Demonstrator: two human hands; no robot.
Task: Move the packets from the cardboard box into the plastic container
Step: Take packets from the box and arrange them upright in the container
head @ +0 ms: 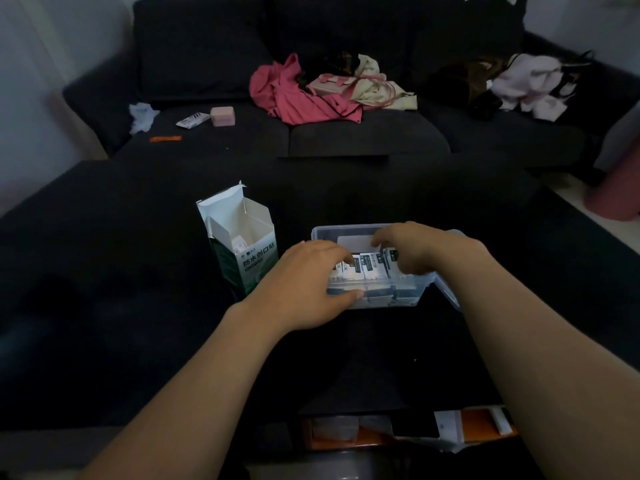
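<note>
both hands (349, 268) settle packets (369, 268) into the plastic container (322, 233), fingers curled on them; next, reach the cardboard box (242, 237) for any left.

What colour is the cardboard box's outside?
White and dark green, with dark printed characters; the cardboard box shows in the head view.

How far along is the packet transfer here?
Mostly done: a row of packets already stands in the container. In hand: the left hand and the right hand are both on that row, tidying it. Left: at least one packet shows inside the open box.
</note>
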